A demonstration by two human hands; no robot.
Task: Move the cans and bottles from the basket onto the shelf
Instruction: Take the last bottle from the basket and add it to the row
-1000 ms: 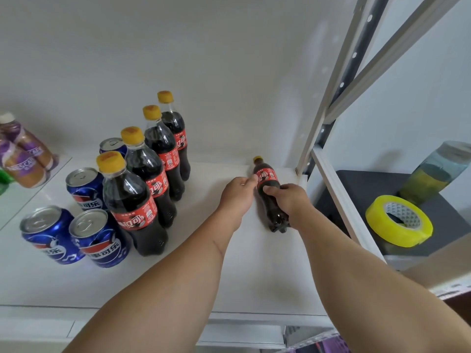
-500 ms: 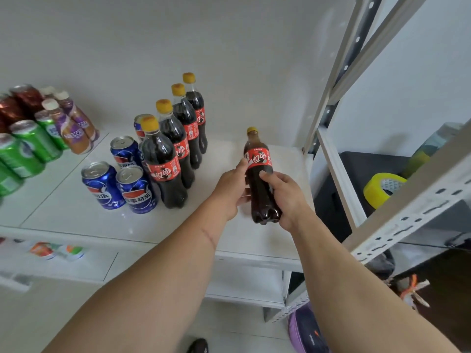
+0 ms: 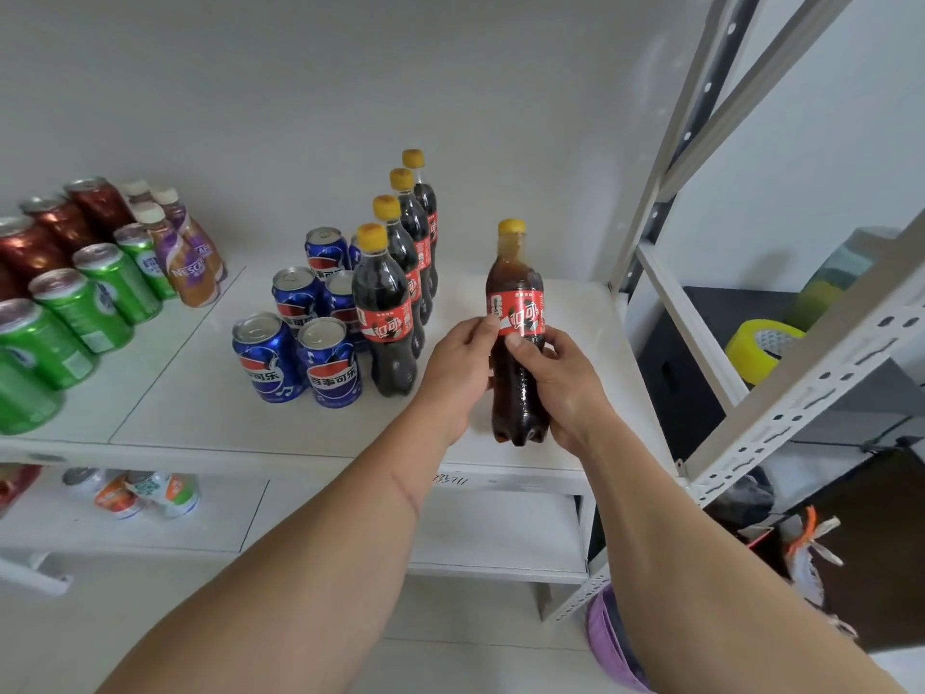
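Both hands on one cola bottle (image 3: 515,338), upright, yellow cap up, over the near right part of the shelf (image 3: 200,418). Right hand (image 3: 563,388) wraps the lower body with thumb on the red label; left hand (image 3: 458,375) pinches the label edge from the left side with thumb and fingertips. Bottle base looks at or just above the shelf board near the front edge; can't tell if it's touching. A row of four same bottles (image 3: 400,273) runs near to far just left of it, blue cans (image 3: 300,338) left of those, green cans (image 3: 75,313) and red cans (image 3: 55,227) further left. Basket not clearly in view, only a purple rim (image 3: 608,643) at bottom. Step in hand, likely: set this bottle down and line it up. To do it well: keep it vertical, land the base flat and away from the front lip, slide it left or farther back to start a second row beside the existing one, label forward. Let the left hand go last so it steadies the neck. Risk: knocking the nearest bottle of the row with the left knuckles.
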